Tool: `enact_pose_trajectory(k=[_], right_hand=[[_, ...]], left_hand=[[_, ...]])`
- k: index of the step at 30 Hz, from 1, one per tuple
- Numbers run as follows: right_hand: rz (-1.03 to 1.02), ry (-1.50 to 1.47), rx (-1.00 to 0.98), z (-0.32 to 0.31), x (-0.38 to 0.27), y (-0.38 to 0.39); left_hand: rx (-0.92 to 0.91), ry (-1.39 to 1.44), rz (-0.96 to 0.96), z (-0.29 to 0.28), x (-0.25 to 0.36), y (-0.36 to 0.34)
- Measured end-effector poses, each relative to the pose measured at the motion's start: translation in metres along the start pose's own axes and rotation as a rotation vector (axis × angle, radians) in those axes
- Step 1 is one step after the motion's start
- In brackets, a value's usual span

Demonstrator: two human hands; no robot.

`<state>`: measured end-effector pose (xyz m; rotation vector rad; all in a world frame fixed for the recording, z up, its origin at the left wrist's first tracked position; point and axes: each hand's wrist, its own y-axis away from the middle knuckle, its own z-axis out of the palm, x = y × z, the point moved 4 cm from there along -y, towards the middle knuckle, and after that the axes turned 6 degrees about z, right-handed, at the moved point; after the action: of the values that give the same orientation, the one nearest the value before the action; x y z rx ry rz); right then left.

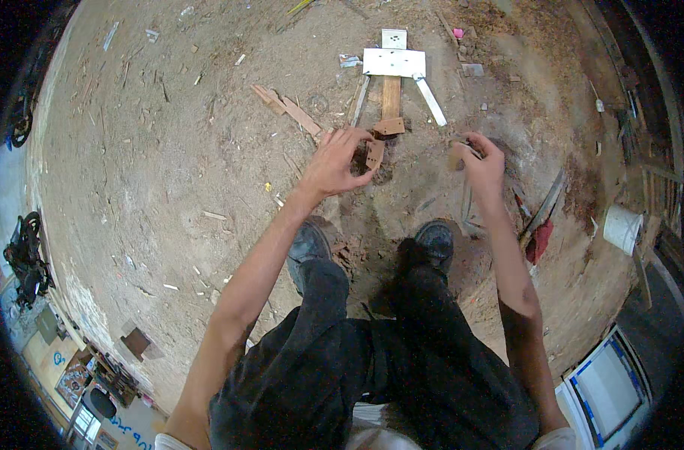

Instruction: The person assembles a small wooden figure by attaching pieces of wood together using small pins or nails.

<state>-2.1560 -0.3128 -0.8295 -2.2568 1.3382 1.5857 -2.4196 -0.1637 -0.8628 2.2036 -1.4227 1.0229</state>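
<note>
Flat white panel (379, 63), slim white strip (432, 103), grainy brown plank (391, 96) and, near its lower end, 1 small holed brown block (374, 155), over rough, chip-strewn dirt (229, 135) with 1 white bucket (623, 229) at far right, plus 1 left hand (336, 163), curled, pinching the block, and 1 right hand (485, 166), half-curled, with no telling whether gripping anything.

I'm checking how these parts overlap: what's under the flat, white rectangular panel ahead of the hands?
A brown wooden plank reaches the near edge of the white panel; whether it continues underneath, or anything else lies there, is covered.
</note>
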Motion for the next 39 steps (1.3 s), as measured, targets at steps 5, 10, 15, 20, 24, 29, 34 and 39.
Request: enact_pose_trajectory(k=[5,10,15,20,24,29,34,39], right_hand=[[0.006,0.021,-0.213,-0.001,0.017,-0.005],[-0.251,0.344,-0.310,0.017,0.007,0.009],[-0.299,0.549,-0.196,0.014,0.002,0.020],[-0.124,0.670,-0.084,0.013,-0.008,0.025],[-0.047,0.293,-0.130,0.011,0.012,0.012],[0.156,-0.099,-0.332,0.020,0.025,0.004],[-0.090,0.147,-0.212,-0.006,0.037,-0.007],[0.182,0.107,-0.412,-0.019,0.054,-0.004]], left_hand=[[0.003,-0.044,0.101,0.005,0.011,-0.005],[0.090,-0.004,0.066,0.009,0.003,-0.012],[0.042,-0.072,0.015,0.011,-0.004,-0.015],[0.064,-0.057,0.021,0.010,-0.004,-0.012],[0.028,-0.052,0.000,0.008,0.000,-0.010],[0.043,-0.067,0.001,0.004,-0.003,-0.003],[0.015,-0.049,-0.020,0.008,-0.004,-0.002],[0.018,-0.053,-0.014,0.010,-0.008,0.003]])
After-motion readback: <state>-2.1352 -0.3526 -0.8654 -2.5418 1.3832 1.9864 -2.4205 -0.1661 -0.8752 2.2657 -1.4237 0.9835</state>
